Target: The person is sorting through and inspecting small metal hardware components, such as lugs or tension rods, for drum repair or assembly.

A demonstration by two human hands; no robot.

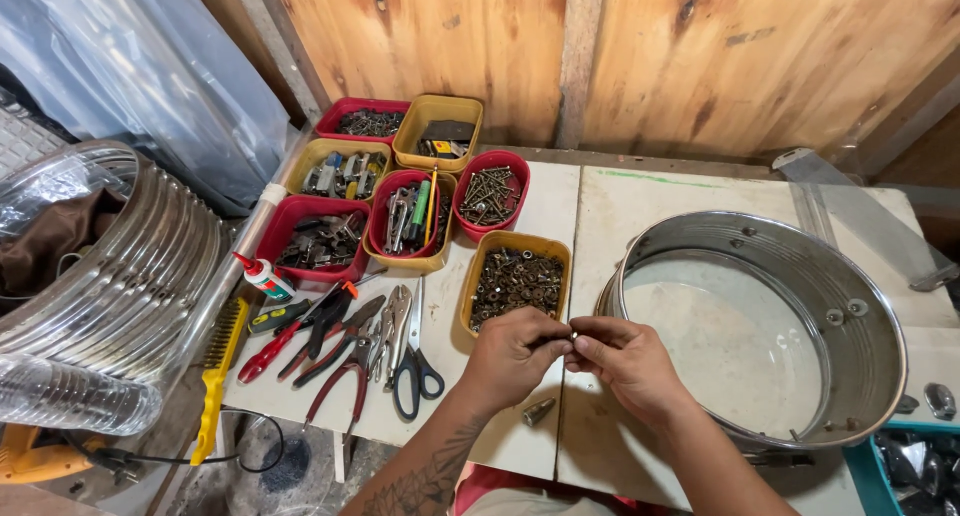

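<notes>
My left hand (515, 354) and right hand (625, 361) pinch a small brass screw (573, 334) between their fingertips. They hover over the tabletop (590, 226), between the yellow tray (516, 281) and the steel drum (770, 321).

Far on the pale cream painted desk (600, 206) stand glossy red plastic trays (492, 194) and mustard-yellow plastic trays (517, 281) of dark brown, rusty screws, against a warm orange-brown wooden wall (640, 56) with dark knots. To the left lie red-handled pliers (300, 334), black-handled scissors (413, 366) and a bright yellow wire brush (216, 376). At right sits a shiny silver metal drum shell (770, 326), with a teal plastic box (905, 471) nearest.
</notes>
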